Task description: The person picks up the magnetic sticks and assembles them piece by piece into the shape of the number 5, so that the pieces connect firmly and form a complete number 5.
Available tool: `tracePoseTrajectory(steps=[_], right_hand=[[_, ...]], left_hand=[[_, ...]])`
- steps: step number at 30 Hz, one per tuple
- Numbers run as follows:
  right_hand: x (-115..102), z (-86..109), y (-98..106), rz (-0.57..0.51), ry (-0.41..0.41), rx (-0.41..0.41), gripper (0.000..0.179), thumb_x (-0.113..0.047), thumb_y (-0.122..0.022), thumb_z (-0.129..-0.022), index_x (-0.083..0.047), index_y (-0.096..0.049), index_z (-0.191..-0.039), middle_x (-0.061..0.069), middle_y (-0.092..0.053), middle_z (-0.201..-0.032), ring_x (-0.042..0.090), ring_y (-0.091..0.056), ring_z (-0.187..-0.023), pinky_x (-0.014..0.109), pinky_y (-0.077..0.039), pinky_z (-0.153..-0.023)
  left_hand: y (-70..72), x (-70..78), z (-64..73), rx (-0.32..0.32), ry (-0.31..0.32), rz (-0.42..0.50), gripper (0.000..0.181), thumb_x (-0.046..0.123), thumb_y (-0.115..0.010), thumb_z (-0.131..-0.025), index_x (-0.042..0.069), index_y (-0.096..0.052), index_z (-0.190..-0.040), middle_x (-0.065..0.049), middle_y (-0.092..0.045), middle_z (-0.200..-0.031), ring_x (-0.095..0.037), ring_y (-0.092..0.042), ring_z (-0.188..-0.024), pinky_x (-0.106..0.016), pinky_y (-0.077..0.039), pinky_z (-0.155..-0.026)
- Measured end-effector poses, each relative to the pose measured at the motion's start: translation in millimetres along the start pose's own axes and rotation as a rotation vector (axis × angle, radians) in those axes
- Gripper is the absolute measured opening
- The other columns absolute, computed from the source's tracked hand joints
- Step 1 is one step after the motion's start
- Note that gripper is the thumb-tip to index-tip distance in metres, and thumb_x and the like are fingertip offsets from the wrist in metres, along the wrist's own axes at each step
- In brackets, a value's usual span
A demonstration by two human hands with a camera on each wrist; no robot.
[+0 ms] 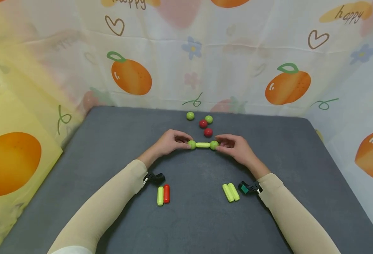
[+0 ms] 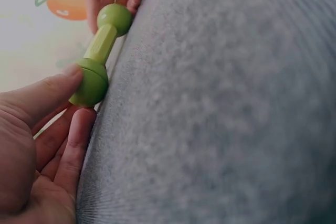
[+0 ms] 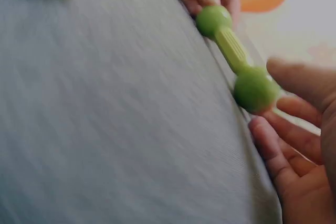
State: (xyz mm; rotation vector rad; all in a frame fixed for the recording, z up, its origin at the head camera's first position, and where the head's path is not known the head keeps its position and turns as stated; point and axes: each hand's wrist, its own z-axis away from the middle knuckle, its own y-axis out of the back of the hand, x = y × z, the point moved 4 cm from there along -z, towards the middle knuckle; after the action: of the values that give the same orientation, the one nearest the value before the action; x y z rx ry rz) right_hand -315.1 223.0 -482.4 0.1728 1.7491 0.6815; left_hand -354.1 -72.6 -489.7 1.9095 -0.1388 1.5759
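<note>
My left hand pinches a green ball between thumb and fingers. That ball sits at one end of a short yellow-green stick. At the stick's other end is a second green ball, held by my right hand with its thumb and fingertips around the outer side. Together the balls and stick form a dumbbell shape lying crosswise in front of me, low over the table. In the left wrist view a seam line runs around the nearer green ball.
Beyond the hands, two red balls and two green balls lie on the grey table. Nearer me are a yellow-green stick beside a red stick at left, and two yellow-green sticks at right. A printed curtain hangs behind.
</note>
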Motion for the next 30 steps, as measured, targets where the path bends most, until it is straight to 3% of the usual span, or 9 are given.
tracePoseTrajectory(steps=[4, 7, 12, 18, 24, 30], right_hand=[[-4.0, 11.5, 20.0, -0.032, 0.008, -0.027, 0.041, -0.011, -0.082, -0.100, 0.000, -0.072, -0.138, 0.016, -0.074, -0.124, 0.025, -0.069, -0.099, 0.025, -0.057, -0.082], [-10.8, 29.1, 30.4, -0.024, 0.043, -0.091, 0.041, -0.007, -0.082, -0.098, 0.002, -0.072, -0.137, 0.018, -0.073, -0.124, 0.023, -0.070, -0.100, 0.024, -0.058, -0.084], [-23.0, 72.0, 34.7, 0.001, 0.084, -0.241, 0.046, -0.007, -0.085, -0.096, 0.000, -0.070, -0.139, 0.015, -0.073, -0.123, 0.020, -0.070, -0.100, 0.027, -0.058, -0.086], [-36.3, 114.5, 35.4, 0.052, 0.096, -0.313, 0.056, -0.017, -0.088, -0.094, -0.004, -0.067, -0.144, 0.009, -0.070, -0.121, 0.022, -0.067, -0.098, 0.032, -0.059, -0.085], [-41.5, 138.1, 28.7, 0.129, 0.062, -0.386, 0.062, -0.029, -0.088, -0.095, -0.009, -0.065, -0.148, -0.001, -0.067, -0.119, 0.016, -0.065, -0.094, 0.032, -0.057, -0.082], [-47.6, 147.5, 22.0, 0.211, 0.051, -0.384, 0.061, -0.032, -0.091, -0.092, -0.016, -0.067, -0.147, -0.008, -0.065, -0.123, 0.010, -0.063, -0.096, 0.031, -0.056, -0.081]], left_hand=[[-2.7, 1.9, 0.2, 0.001, -0.005, -0.003, 0.029, 0.012, -0.088, -0.094, 0.007, -0.082, -0.123, -0.004, -0.080, -0.110, -0.021, -0.074, -0.097, -0.035, -0.059, -0.088], [-5.9, 4.2, 0.8, -0.002, -0.003, 0.002, 0.029, 0.012, -0.088, -0.095, 0.007, -0.082, -0.123, -0.004, -0.080, -0.110, -0.021, -0.074, -0.098, -0.037, -0.059, -0.090], [-13.0, 5.1, -0.4, -0.006, 0.004, 0.001, 0.029, 0.011, -0.088, -0.094, 0.006, -0.083, -0.122, -0.004, -0.080, -0.111, -0.019, -0.075, -0.100, -0.036, -0.060, -0.091], [-17.1, 8.0, -6.8, 0.000, -0.018, -0.005, 0.028, 0.012, -0.088, -0.094, 0.007, -0.083, -0.121, -0.003, -0.080, -0.109, -0.019, -0.074, -0.098, -0.036, -0.059, -0.090], [-18.8, 9.2, -5.6, -0.012, -0.005, -0.014, 0.028, 0.011, -0.087, -0.095, 0.006, -0.082, -0.121, -0.003, -0.079, -0.110, -0.018, -0.073, -0.099, -0.035, -0.059, -0.091], [-17.0, 6.9, -3.1, -0.013, -0.015, -0.007, 0.029, 0.011, -0.087, -0.095, 0.005, -0.082, -0.122, -0.003, -0.079, -0.112, -0.018, -0.073, -0.101, -0.035, -0.059, -0.092]])
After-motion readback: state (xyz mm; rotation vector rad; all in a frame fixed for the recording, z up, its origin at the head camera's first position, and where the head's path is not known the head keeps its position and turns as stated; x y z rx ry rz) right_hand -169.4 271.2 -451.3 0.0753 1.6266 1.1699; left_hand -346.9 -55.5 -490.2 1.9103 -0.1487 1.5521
